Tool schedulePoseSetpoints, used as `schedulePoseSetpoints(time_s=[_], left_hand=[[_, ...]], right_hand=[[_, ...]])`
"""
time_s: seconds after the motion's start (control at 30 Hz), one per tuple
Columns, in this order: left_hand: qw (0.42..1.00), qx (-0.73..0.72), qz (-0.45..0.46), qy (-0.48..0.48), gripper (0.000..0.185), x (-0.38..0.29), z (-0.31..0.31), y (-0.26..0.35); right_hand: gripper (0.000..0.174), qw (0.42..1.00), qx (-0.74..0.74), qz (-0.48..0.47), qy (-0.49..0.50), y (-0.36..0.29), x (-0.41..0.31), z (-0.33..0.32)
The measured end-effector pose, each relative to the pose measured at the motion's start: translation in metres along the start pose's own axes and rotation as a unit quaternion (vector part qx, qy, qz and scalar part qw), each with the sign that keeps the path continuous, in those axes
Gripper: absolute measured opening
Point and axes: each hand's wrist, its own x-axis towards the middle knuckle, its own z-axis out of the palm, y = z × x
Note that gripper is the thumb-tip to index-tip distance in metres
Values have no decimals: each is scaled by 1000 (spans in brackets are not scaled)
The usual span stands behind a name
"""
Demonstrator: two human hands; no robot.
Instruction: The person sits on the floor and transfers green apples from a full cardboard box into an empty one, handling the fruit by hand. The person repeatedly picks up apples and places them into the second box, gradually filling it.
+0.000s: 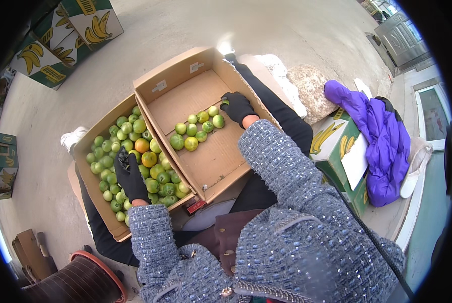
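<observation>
Both my hands wear black gloves. My left hand [130,176] is over the left cardboard box [82,178], among many green tomatoes [106,162]; its thumb and fingers are apart, and I see nothing held between them. Near its fingertips lie an orange tomato [142,145] and an orange-green one [149,159]. Inside the right cardboard box [210,170], my right hand [239,108] grips a green tomato [225,101], mostly hidden by the glove. Several green tomatoes [191,129] lie in two rough rows left of this hand, and a yellowish one [191,143] sits at the near end.
The two boxes rest side by side across my legs. Banana cartons [93,26] are stacked at the upper left. At the right, a purple jacket [386,151] drapes over another banana carton [333,140], beside a large stone [311,91]. A brown bucket-like container [80,278] stands at the lower left.
</observation>
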Motion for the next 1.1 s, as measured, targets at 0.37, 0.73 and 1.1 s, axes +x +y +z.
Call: schedulePoseSetpoints(time_s=[0.37,0.73,1.1], left_hand=[[834,520,-26,-183,44,11,41,15],[963,-44,172,-202,36,-25,10,38],[987,-55,80,-126,25,-42,34,64]], right_hand=[[39,995,45,-53,78,17,-7,-7],[50,848,425,-303,-93,-102,-142,-40],[39,985,35,-149,75,-39,-80,-54]])
